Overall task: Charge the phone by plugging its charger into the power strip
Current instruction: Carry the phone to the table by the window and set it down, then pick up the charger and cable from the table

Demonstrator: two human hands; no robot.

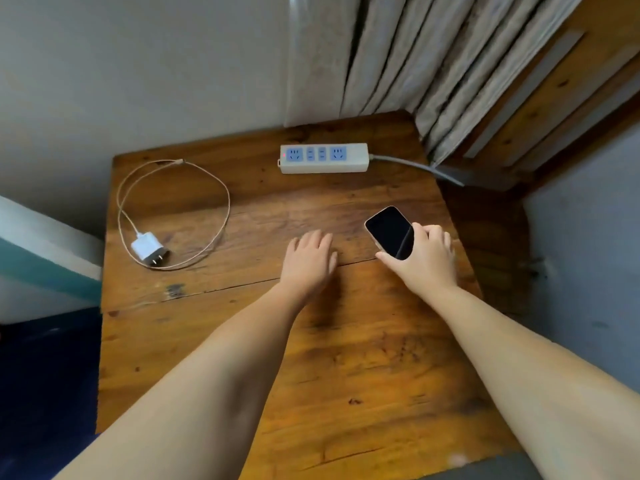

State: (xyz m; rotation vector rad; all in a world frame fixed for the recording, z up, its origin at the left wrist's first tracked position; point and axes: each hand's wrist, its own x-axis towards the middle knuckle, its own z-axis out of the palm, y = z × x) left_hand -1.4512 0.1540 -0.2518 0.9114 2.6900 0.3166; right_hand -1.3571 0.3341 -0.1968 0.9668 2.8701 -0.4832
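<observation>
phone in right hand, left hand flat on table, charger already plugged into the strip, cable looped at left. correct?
Not quite. The charger is not plugged in: the head view shows it lying on the table at the left with its prongs bare, and the power strip sockets are empty. The rest holds: phone in the right hand, left hand flat on the table, cable looped at left.
</observation>
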